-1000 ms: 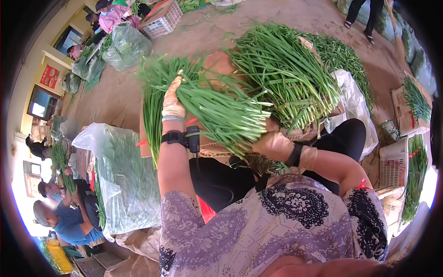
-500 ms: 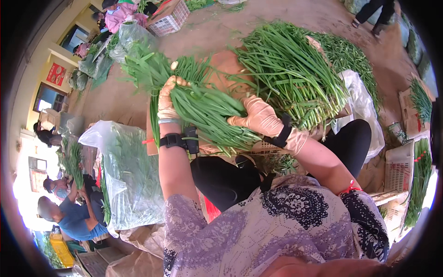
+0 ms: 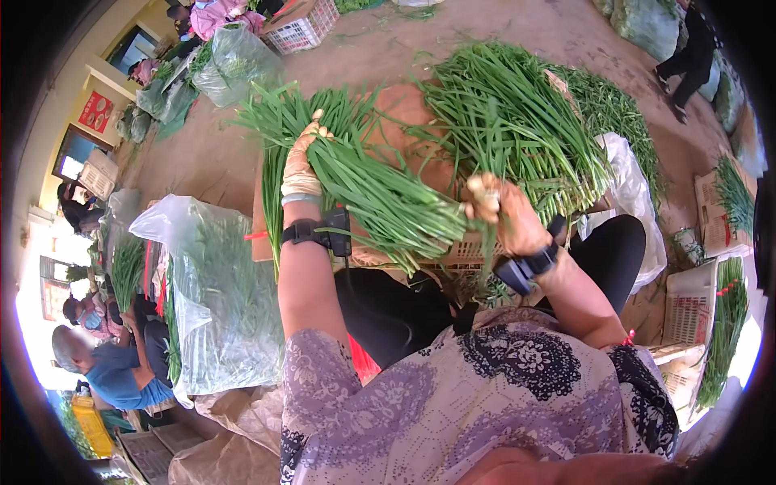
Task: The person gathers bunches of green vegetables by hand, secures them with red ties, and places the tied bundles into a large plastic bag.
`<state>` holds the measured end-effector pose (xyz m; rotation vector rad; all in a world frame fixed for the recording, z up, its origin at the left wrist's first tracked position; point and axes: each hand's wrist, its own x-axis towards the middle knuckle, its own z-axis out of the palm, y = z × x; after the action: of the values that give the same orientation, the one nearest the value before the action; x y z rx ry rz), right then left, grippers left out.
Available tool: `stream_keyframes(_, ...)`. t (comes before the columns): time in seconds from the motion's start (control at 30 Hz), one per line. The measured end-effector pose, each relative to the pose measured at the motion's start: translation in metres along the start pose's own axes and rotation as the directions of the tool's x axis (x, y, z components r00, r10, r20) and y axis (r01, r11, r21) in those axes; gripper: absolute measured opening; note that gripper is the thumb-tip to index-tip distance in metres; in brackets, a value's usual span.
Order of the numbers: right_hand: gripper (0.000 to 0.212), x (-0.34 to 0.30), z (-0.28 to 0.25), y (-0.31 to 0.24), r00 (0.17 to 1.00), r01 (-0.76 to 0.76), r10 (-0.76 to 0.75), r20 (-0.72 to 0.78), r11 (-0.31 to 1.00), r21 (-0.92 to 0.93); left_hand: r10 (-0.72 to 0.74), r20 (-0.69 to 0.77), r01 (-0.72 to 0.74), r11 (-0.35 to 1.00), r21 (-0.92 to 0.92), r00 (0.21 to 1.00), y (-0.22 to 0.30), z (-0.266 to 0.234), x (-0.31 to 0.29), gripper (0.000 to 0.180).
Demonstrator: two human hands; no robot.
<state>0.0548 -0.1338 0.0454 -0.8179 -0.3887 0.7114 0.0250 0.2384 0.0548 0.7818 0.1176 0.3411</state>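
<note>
A bunch of long green garlic chives (image 3: 380, 186) lies slantwise before me, its leafy tops toward the far left and its pale stalk ends toward the right. My left hand (image 3: 301, 166), in a cream glove, is closed round it at the upper part. My right hand (image 3: 516, 217), also gloved, is just past the stalk ends with its fingers curled in; what they pinch, if anything, is blurred. Beneath, a brown board (image 3: 396, 121) on a crate carries more chives. To the right rests a big pile of chives (image 3: 517, 121), stalk ends toward me.
Beside my left arm stands a clear plastic bag (image 3: 218, 307) full of greens. White plastic (image 3: 626, 202) and loose greens (image 3: 606, 105) lie beyond the pile. A crate (image 3: 691, 303) is at my right. A person in blue (image 3: 129, 376) sits at left; another person (image 3: 691, 61) is at far right.
My right hand has come off the bunch's lower part, moving right past the stalk ends, and its fingers have curled. The left hand keeps its hold, shifted slightly right.
</note>
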Motion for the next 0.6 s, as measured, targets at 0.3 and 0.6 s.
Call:
stream_keyframes(0.3,0.038,-0.034,0.015,-0.058,0.990,0.037,-0.119,-0.081,0.754,-0.656,0.052,-0.269,-0.011,0.989,0.149,0.962,-0.003,-0.001,0.004,0.036)
stream_keyframes(0.6,0.034,0.038,0.025,0.054,0.970,0.085,-0.241,-0.017,0.404,-0.911,0.080,-0.421,0.038,0.964,0.264,0.903,-0.008,0.032,-0.006,0.036)
